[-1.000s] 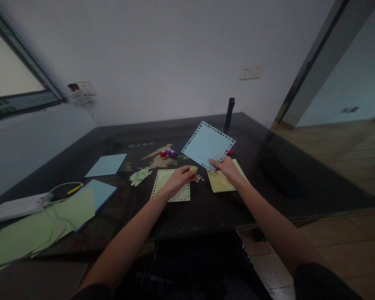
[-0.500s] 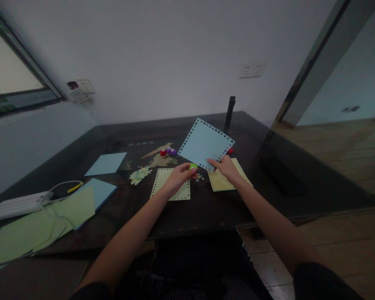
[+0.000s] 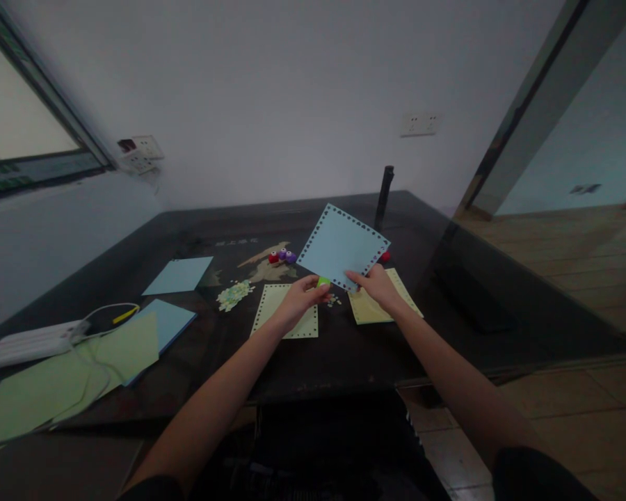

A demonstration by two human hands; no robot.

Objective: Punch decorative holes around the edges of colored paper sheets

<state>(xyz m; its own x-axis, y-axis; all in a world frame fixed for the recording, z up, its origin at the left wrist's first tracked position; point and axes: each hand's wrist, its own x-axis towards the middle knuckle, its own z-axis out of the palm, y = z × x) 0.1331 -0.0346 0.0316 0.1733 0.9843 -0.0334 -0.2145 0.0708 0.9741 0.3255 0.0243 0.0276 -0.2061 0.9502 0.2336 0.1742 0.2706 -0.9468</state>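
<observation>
A light blue sheet (image 3: 343,245) with small holes punched along its edges is tilted above the table. My right hand (image 3: 374,285) pinches its lower right edge. At the sheet's bottom corner, my left hand (image 3: 307,300) is closed around a small green punch (image 3: 323,282), mostly hidden by the fingers. Beneath my left hand lies a pale green sheet (image 3: 305,325) with punched edges. A yellow punched sheet (image 3: 370,309) rests under my right hand. Small paper bits (image 3: 334,300) are scattered between the two sheets.
Red and purple punches (image 3: 282,256) stand behind a pile of paper bits (image 3: 234,295). Blue sheets (image 3: 180,275), green sheets (image 3: 67,376) and a white power strip (image 3: 31,344) with cables are at the left. A black post (image 3: 384,197) rises at the back; a dark flat object (image 3: 472,299) lies right.
The view has shifted slightly, so the scene sits a little lower. Both hands keep their holds, and the blue sheet's tilt has changed only slightly.
</observation>
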